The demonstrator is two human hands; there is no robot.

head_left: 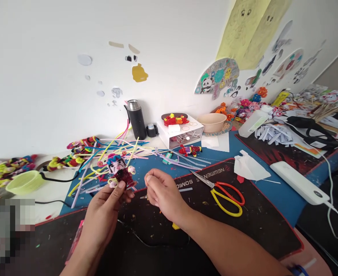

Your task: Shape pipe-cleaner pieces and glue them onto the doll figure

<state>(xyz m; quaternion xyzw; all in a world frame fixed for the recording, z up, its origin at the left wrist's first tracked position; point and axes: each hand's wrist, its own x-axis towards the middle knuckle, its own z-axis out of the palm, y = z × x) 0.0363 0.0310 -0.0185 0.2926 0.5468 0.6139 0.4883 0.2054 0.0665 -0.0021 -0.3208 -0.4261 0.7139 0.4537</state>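
My left hand point(108, 205) holds a small doll point(121, 172) upright between thumb and fingers. The doll has a blue and pink headpiece, a pink face with black markings and a dark red glittery body. To its right, my right hand point(163, 191) is closed in a pinch, apart from the doll; whatever it grips is hidden or too thin to make out. Below the right hand, a yellow piece point(175, 226) shows on the dark mat point(214, 237). Open scissors point(226, 195) with red and yellow handles lie right of my right hand.
Pipe cleaners point(108, 147) spread behind the doll. A black thermos point(136, 120), a white box point(180, 134) and a beige bowl point(211, 122) stand along the wall. Another doll point(189, 150) lies before the box. A white device point(299, 182) with a cord lies right; a green bowl point(25, 183) sits left.
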